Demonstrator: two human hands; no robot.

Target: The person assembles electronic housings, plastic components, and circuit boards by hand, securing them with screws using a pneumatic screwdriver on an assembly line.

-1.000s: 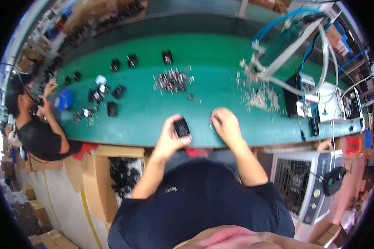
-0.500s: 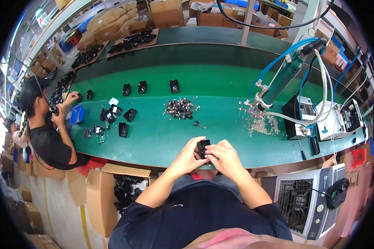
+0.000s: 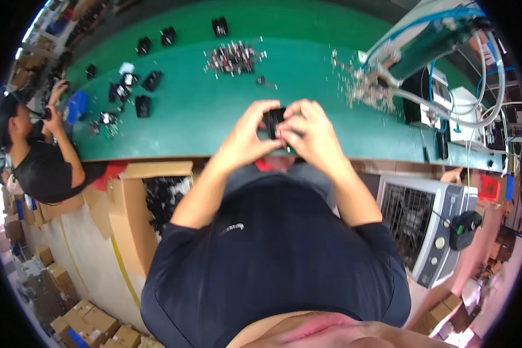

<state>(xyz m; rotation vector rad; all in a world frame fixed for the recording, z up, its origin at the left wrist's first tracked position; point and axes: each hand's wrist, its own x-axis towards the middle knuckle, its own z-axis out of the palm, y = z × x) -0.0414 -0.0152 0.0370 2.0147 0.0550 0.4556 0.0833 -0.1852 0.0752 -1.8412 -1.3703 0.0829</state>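
Observation:
Over the near edge of the green workbench (image 3: pixel 191 133), my two hands hold a small black plastic housing (image 3: pixel 276 120). My left hand (image 3: pixel 248 134) grips it from the left side, thumb and fingers curled round it. From the right, my right hand (image 3: pixel 313 136) has its fingers closed on the same housing, covering part of it. What the fingertips press on is blurred. Beyond my hands lies a heap of small parts with red and black wires (image 3: pixel 233 59). One loose wired part (image 3: pixel 262 80) sits between the heap and my hands.
Right: a mounted power screwdriver (image 3: pixel 432 49), scattered small screws (image 3: pixel 368 93) and a white-and-black machine (image 3: pixel 467 116). Left: black housings (image 3: pixel 142 106), a blue bin (image 3: pixel 76 107) and a co-worker (image 3: pixel 40 156). Below the edge stand an open carton (image 3: pixel 130 226) and an air cooler (image 3: pixel 414 220).
My view has tilted downward, so the bench and everything on it appear higher. Both hands still hold the black housing, with the right fingers slightly shifted on it.

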